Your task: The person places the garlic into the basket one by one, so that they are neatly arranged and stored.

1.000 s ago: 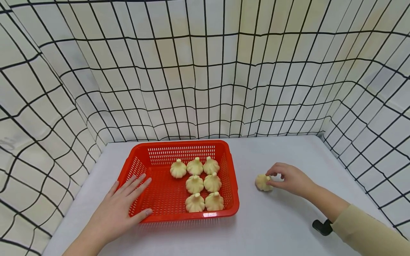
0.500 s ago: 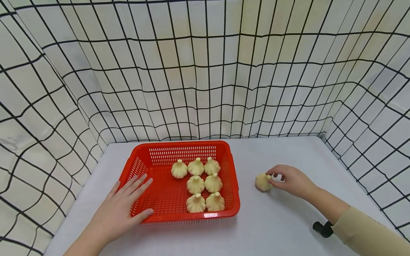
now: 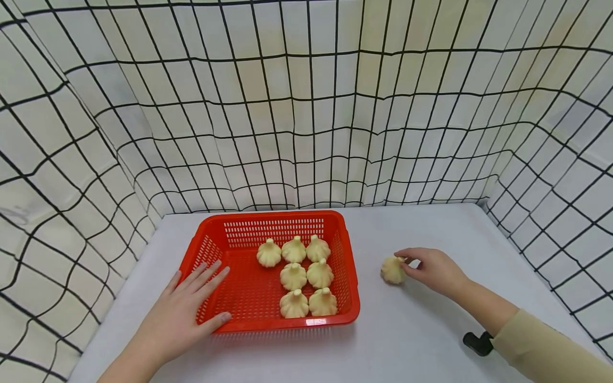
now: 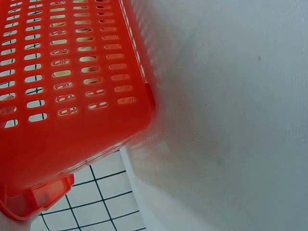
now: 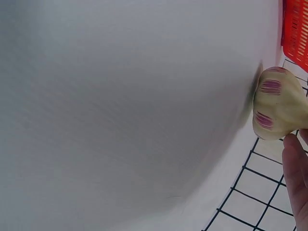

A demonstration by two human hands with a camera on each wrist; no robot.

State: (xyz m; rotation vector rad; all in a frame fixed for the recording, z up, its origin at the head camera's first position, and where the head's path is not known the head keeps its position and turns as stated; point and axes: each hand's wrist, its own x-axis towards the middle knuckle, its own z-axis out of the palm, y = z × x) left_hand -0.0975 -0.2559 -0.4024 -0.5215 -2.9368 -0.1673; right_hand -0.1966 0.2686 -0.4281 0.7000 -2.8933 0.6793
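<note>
In the head view, a red plastic basket [image 3: 268, 323] stands on the white tabletop with several pale garlic bulbs [image 3: 293, 276] grouped in its right half, stems up. My left hand [image 3: 179, 311] lies over the basket's left rim with fingers straight and spread, holding nothing. To the right of the basket, my right hand [image 3: 433, 270] pinches a single garlic bulb [image 3: 392, 271] at its stem between thumb and fingers. Purple streaks mark this garlic bulb [image 5: 275, 103] in the right wrist view, where its underside is at or just above the table.
Black netting [image 3: 316, 111] over white cloth encloses the back and sides of the table [image 3: 383, 340]. A small black device [image 3: 478, 343] sits by the right sleeve. The basket's slotted outer wall [image 4: 72, 120] fills much of the left wrist view.
My right fingers have closed over the stem of the lone garlic bulb, which has shifted very slightly. The left hand keeps its place on the basket.
</note>
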